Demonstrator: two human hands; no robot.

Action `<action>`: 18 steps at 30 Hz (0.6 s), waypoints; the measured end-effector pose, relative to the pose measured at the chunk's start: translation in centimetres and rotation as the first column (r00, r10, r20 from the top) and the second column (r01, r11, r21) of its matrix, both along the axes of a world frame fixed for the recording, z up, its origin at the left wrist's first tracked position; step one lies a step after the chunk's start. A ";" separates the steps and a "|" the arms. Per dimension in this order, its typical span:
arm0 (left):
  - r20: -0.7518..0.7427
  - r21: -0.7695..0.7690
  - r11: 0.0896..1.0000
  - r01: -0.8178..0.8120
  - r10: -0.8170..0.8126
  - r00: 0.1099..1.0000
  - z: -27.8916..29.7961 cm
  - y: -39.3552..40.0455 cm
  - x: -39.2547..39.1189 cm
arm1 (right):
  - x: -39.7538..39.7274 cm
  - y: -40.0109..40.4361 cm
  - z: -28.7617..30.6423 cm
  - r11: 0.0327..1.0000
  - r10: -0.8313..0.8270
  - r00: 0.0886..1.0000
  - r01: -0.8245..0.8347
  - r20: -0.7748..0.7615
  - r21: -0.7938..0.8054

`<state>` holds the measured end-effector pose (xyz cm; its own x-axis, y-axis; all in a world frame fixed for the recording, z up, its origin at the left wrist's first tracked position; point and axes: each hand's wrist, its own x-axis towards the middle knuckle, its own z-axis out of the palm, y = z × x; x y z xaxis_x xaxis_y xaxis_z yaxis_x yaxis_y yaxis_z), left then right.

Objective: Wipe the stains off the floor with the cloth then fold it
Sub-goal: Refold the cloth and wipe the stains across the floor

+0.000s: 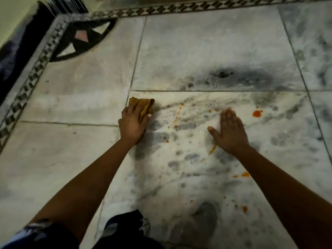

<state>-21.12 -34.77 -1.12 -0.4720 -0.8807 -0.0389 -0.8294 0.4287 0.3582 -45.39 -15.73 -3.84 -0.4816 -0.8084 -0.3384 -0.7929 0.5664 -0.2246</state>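
At far left a dark patterned border strip (34,72) runs diagonally along the floor's edge, with a black inlaid corner motif (84,38) just inside it. The floor (215,51) is pale grey-veined marble in large slabs with thin dark joints. Left of centre, the cloth (143,106), a bunched mustard-yellow wad, lies on the floor at a slab corner; its long axis seems to run away from the person, though the blur makes this uncertain. The left hand (132,123) covers its near part, fingers curled over the cloth and pressing it down. Orange stains (257,113) are scattered over the slab to the right. The right hand (230,133) rests flat on the marble, fingers straight and together, thumb spread, holding nothing.
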 end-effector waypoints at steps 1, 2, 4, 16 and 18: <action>0.031 0.001 1.000 -0.013 0.013 0.999 -0.7 -0.2 -0.9 | 0.1 -0.1 -0.1 1.000 -0.009 1.000 0.009 0.007 -0.014; 0.081 -0.001 1.000 -0.028 0.028 0.996 -1.3 -0.4 -1.9 | 0.1 -0.2 -0.2 0.999 -0.018 1.000 0.018 0.015 -0.030; 0.171 0.001 0.998 -0.058 0.057 0.984 -2.2 -1.1 -4.5 | 0.0 -0.4 -0.4 0.999 -0.023 0.999 0.024 0.032 -0.032; 0.245 0.010 0.829 0.559 -0.544 0.802 -2.5 4.3 -9.3 | -0.2 0.3 -0.9 0.995 0.022 0.999 -0.017 0.049 -0.099; 0.236 -0.001 0.830 0.557 -0.541 0.807 -2.7 4.1 -4.9 | -0.4 0.5 -0.9 0.993 0.045 0.997 -0.038 0.055 -0.110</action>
<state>-25.99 -30.65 -3.81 -0.8641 -0.4810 -0.1479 -0.5004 0.8523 0.1519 -45.77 -15.21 -4.72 -0.4292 -0.8608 -0.2734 -0.7994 0.5030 -0.3287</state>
